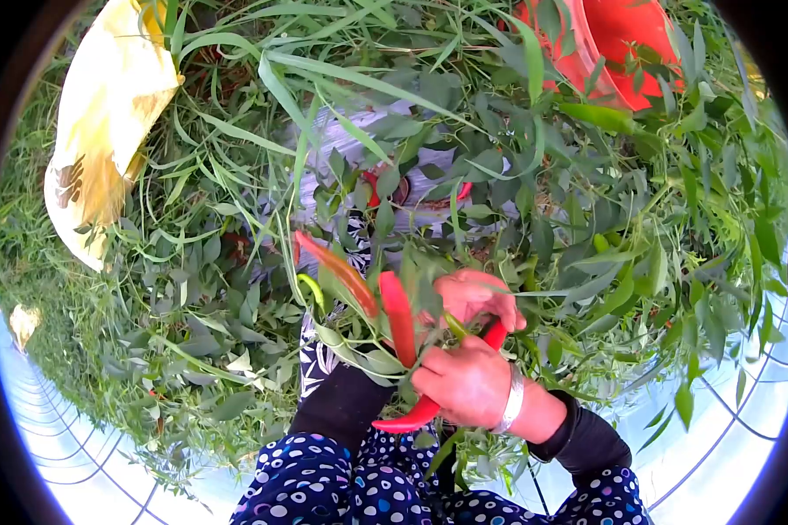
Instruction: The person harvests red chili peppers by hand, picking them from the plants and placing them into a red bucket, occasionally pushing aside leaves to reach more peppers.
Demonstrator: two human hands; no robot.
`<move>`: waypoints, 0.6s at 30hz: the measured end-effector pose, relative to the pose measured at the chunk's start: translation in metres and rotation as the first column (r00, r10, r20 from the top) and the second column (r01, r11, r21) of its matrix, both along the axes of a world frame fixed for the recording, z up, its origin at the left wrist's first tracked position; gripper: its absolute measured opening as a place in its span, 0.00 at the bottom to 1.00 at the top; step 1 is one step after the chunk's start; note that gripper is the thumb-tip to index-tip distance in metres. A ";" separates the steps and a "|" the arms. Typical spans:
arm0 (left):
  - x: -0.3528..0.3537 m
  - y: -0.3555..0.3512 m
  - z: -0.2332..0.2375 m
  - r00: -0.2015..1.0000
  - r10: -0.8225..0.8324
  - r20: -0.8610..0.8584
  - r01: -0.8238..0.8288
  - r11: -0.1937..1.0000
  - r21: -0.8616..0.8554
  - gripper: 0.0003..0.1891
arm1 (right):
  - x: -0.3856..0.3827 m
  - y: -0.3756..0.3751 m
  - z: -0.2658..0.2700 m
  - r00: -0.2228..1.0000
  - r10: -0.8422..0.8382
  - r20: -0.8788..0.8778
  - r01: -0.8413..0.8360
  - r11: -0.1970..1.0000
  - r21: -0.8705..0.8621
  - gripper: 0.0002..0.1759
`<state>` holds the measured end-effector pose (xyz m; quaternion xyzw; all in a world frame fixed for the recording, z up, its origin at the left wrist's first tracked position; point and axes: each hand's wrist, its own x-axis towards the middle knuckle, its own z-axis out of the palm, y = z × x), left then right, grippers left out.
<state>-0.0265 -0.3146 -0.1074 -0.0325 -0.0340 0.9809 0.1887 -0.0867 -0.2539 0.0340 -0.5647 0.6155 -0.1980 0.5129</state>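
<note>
My right hand (466,378), with a pale band at the wrist, is closed around red chilli peppers. A curved red chilli pepper (409,420) sticks out below it, and the dark red end of a pepper (495,333) shows above its knuckles. Just beyond is my left hand (479,297), its fingers curled close to that end; leaves partly cover it, and its grip is hidden. To the left of the hands, an upright red pepper (397,319), an orange-red pepper (346,276) and a small green pepper (312,291) stand among leaves.
Dense chilli plants (604,227) and long grass blades surround the hands. A red bucket (617,48) lies tilted at the upper right, a yellow sack (114,105) at the upper left. Grey plastic sheeting (350,144) shows between leaves. Pale sheeting with dark curved lines (70,437) edges the view.
</note>
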 end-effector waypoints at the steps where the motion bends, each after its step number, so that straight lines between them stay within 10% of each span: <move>1: 0.002 0.008 -0.001 1.000 0.000 0.028 0.000 1.000 0.017 0.20 | 0.000 0.002 0.004 1.000 0.002 0.002 -0.002 1.000 0.003 0.16; 6: -0.001 0.015 0.002 0.980 -0.175 0.099 0.176 0.984 0.000 0.15 | -0.006 0.006 0.018 0.990 0.080 0.115 -0.083 0.996 0.022 0.17; 8: 0.002 0.021 -0.006 0.947 -0.305 0.097 0.320 0.895 -0.312 0.15 | 0.007 -0.004 0.040 0.972 0.236 -0.017 -0.228 0.915 -0.334 0.12; 10: -0.002 0.016 0.005 0.921 -0.362 0.143 0.389 0.835 -0.389 0.15 | 0.020 -0.021 0.059 0.779 0.088 0.621 -0.015 0.992 -0.122 0.10; 14: -0.004 0.027 0.005 0.866 -0.435 0.249 0.501 0.741 -0.447 0.14 | -0.034 -0.043 -0.017 0.866 -0.358 0.348 0.358 0.931 0.067 0.09; 15: 0.004 0.045 -0.007 0.944 -0.291 0.157 0.330 0.812 -0.481 0.14 | -0.049 -0.062 -0.027 0.242 -0.820 0.518 0.498 0.563 0.659 0.11; 17: 0.020 0.069 -0.025 0.999 0.016 -0.035 -0.032 0.869 -0.494 0.13 | -0.089 -0.078 -0.103 0.749 -0.643 0.161 0.502 0.709 0.495 0.11; 18: 0.000 0.035 0.006 0.918 -0.303 0.255 0.395 0.725 -0.564 0.12 | -0.092 -0.090 -0.136 0.663 -0.739 0.122 0.478 0.543 0.691 0.10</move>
